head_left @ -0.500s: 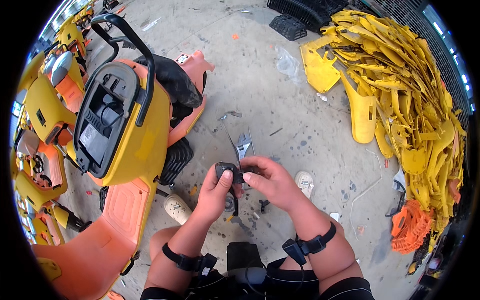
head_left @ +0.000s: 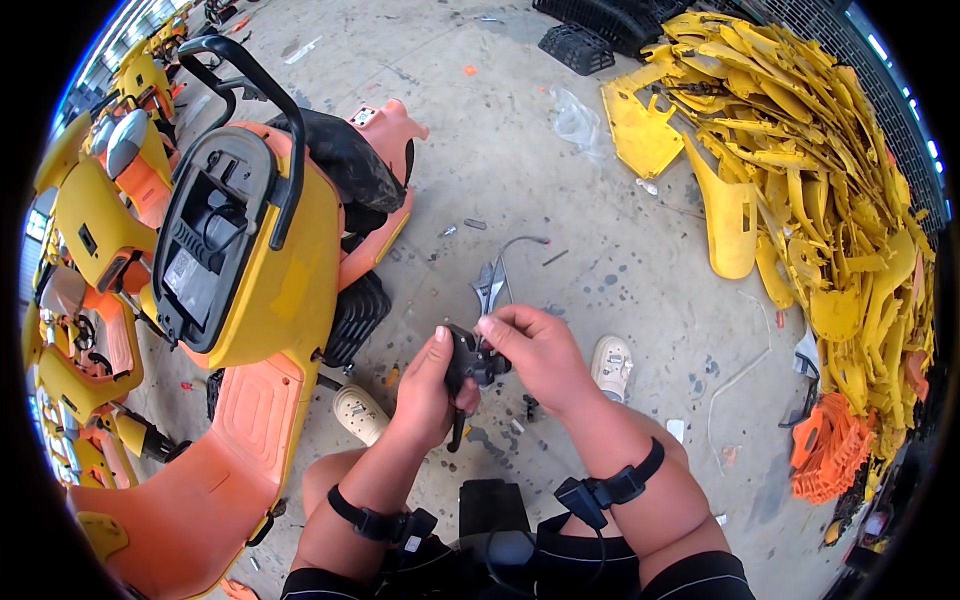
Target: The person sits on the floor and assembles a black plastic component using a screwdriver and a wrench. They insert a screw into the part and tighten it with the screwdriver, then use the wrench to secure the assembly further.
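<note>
My left hand (head_left: 425, 385) is wrapped round a black brake lever (head_left: 462, 365) with its clamp housing, and the lever blade points down toward me. My right hand (head_left: 535, 350) is closed in a pinch at the housing's upper right side, thumb and forefinger together. Whatever lies between those fingertips is too small to make out. A thin dark cable (head_left: 507, 258) rises beyond the right fingers and bends off to the right at its tip. Behind my hands an adjustable wrench (head_left: 487, 290) lies on the concrete floor.
At my left stands a yellow and orange scooter (head_left: 270, 290) with a black handlebar; more scooters (head_left: 95, 220) crowd behind it. Yellow body panels (head_left: 800, 190) are heaped at the right, beside orange parts (head_left: 830, 450). Black crates (head_left: 577, 50) sit at the back.
The brake lever has turned in my left hand, with its housing now tilted. My right fingertips have moved up along it. The thin cable has swung to the right.
</note>
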Motion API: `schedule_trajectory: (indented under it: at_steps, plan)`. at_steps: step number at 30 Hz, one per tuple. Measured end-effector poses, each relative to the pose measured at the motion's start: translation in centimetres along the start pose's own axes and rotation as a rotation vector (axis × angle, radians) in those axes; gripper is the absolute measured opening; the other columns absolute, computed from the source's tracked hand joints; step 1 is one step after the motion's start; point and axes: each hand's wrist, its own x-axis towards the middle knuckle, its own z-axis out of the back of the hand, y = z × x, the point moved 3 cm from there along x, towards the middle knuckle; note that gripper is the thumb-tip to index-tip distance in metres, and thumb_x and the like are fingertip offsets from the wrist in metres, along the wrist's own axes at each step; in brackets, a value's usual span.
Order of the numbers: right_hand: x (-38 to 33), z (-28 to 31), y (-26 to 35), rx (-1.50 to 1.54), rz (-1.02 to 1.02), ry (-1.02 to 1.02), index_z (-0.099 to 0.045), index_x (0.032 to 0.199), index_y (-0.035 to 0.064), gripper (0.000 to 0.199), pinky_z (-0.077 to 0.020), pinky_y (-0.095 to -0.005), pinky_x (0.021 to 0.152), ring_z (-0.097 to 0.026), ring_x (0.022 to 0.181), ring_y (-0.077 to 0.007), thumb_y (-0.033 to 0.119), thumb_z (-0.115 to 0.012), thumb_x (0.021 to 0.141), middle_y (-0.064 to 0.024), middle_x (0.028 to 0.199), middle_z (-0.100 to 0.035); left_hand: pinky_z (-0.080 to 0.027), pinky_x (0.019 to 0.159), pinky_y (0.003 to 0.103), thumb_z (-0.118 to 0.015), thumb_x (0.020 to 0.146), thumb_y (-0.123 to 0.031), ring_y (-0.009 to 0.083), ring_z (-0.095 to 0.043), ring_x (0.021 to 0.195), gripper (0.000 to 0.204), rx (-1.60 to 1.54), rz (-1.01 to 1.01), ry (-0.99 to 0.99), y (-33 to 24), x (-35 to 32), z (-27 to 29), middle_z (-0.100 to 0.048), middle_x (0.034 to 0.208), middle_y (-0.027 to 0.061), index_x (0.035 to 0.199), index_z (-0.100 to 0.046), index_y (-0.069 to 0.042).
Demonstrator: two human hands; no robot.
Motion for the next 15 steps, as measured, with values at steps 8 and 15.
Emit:
schedule_trajectory:
  at_steps: [8,15]
  plan:
    - [0.0,-1.0,-0.5,-0.188,-0.051,-0.029,-0.057,0.124,-0.0016,0.051,-0.0487,-0.0322,0.079,-0.061,0.087,-0.0142,0.043,-0.057,0.1,-0.0065,0.1,-0.064,-0.051,0.078,0.043,-0.038,0.107,-0.039,0.0225,-0.059,0.074,0.04,-0.26,0.01,-0.119,1.3,1.1,1.9,-0.061,0.085,0.0097,0.106,-0.053,-0.003]
    - [-0.3,-1.5,0.7,-0.734,-0.084,0.027,-0.064,0.106,-0.0034,0.051,-0.0511,-0.0342,0.081,-0.064,0.087,-0.0185,0.046,-0.065,0.094,-0.0127,0.096,-0.07,-0.044,0.057,0.029,-0.042,0.107,-0.034,0.0144,-0.051,0.06,0.032,0.188,-0.063,0.072,-0.2,-0.3,0.4,-0.053,0.075,0.0042,0.119,-0.049,-0.006]
